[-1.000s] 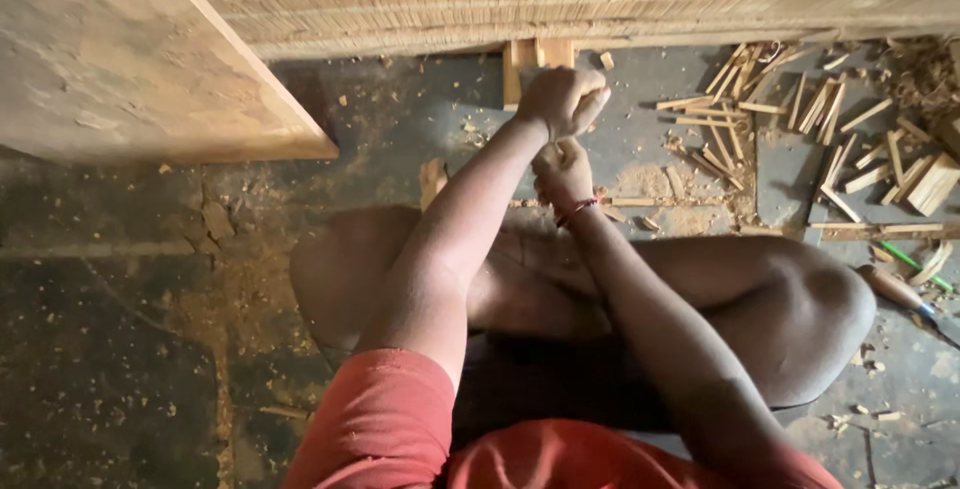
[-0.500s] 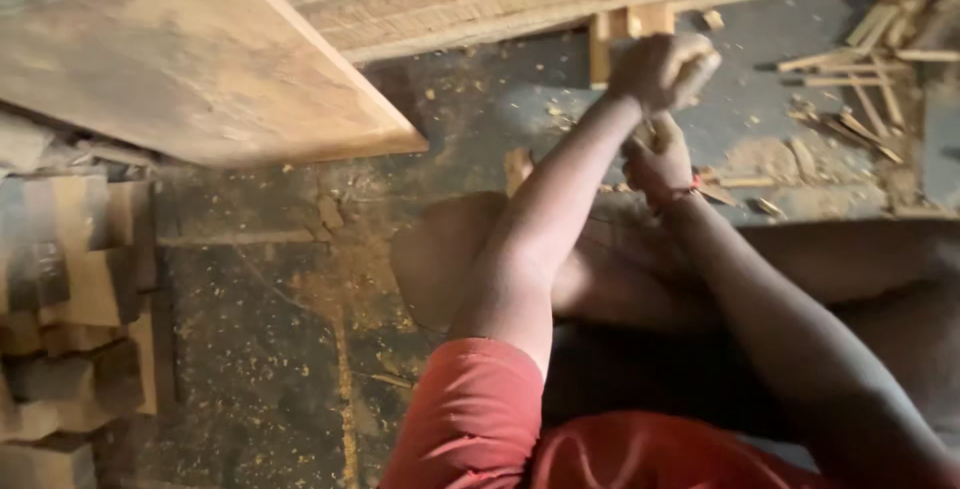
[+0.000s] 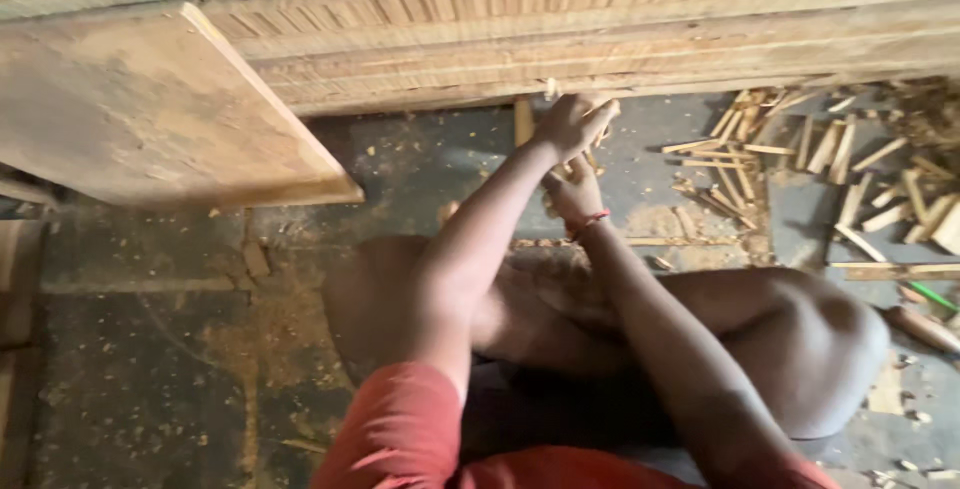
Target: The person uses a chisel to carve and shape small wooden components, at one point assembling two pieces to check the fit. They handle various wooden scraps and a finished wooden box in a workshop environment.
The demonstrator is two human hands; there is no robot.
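Head view: left hand [image 3: 572, 124] at 12 o'clock, fingers curled round small wooden stick [image 3: 603, 119], pressed at lower edge of slatted wooden frame [image 3: 600, 39]. Right hand [image 3: 575, 194] just below, red wrist band, fingers hidden, grip unclear. Many slats already set along frame. Pile of loose wooden sticks [image 3: 830, 164] at 2 o'clock on floor [image 3: 150, 369], apparently unused; judged partway through.

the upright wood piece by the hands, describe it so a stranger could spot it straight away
Start at the long stacked timber frame across the top. Just below its lower edge, left of the left hand, a short pale wood piece stands upright on the dark floor. Unlike the scattered offcuts lying flat to the right, it stands alone.
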